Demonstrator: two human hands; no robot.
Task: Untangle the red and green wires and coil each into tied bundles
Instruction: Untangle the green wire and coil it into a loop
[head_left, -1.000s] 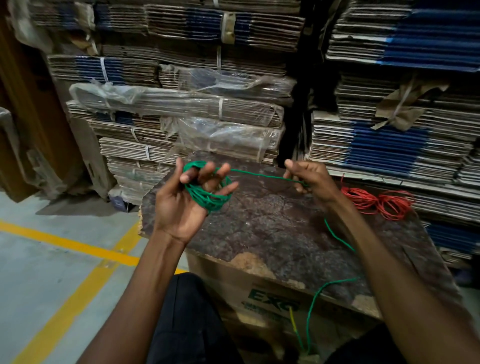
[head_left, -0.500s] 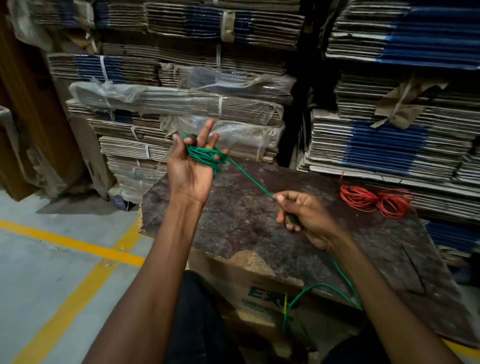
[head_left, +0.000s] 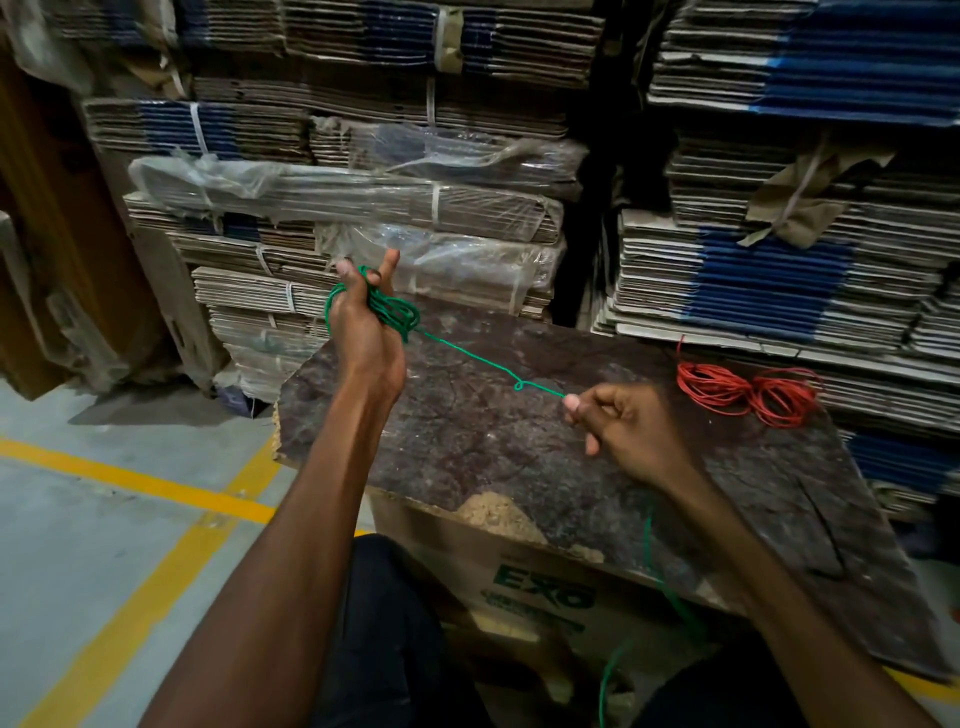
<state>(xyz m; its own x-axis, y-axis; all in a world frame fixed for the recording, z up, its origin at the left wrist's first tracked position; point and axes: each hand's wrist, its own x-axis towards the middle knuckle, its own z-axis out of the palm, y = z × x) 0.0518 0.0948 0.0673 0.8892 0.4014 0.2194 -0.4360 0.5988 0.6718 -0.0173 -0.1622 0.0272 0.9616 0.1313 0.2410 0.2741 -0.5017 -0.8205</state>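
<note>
Risk: small kink loop (head_left: 519, 385) in the taut green wire (head_left: 467, 357) between our hands may cinch into a knot if we pull. Left hand (head_left: 366, 332) holds the green coil (head_left: 395, 312) wound around its fingers; right hand (head_left: 618, 423) pinches the strand. Red wire bundle (head_left: 737, 392) lies on the board (head_left: 493, 452), well apart.
</note>
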